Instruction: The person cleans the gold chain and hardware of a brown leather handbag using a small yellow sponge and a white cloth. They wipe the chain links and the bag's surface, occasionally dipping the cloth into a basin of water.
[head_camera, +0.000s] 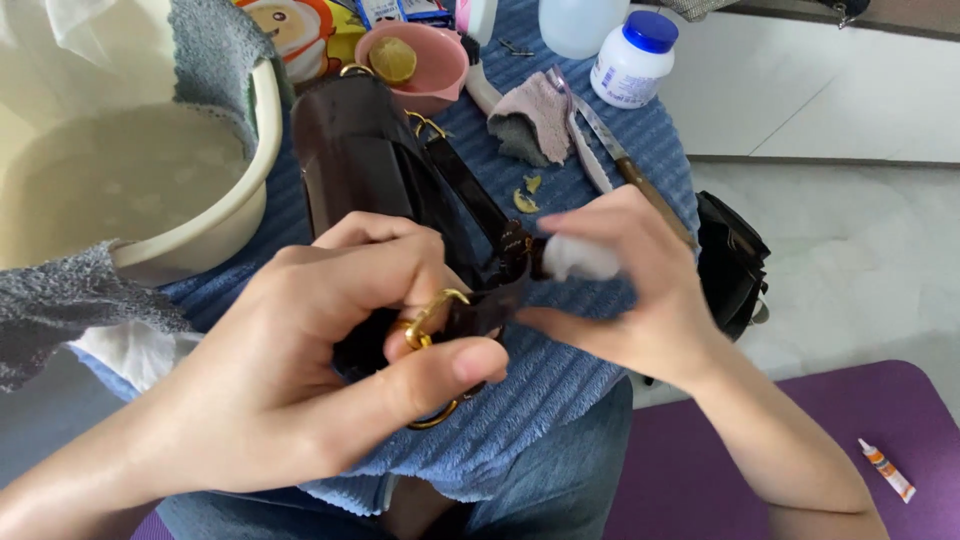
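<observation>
A dark brown glossy handbag (355, 160) lies on a blue towel (540, 390) over my lap. My left hand (330, 350) pinches the bag's dark strap (470, 200) near its gold rings (430, 315), thumb pressed over the lower ring. My right hand (640, 290) holds a small white cotton pad (578, 258) between thumb and fingers and presses it against the strap's end.
A cream basin (215, 225) of cloudy water with a grey cloth (60, 300) on its rim sits at left. Behind are a pink bowl with a lemon half (395, 58), a knife (620, 155), a blue-capped white bottle (632, 62), a folded rag (530, 120). A black bag (735, 262) and purple mat (860, 420) with a small tube (886, 470) lie right.
</observation>
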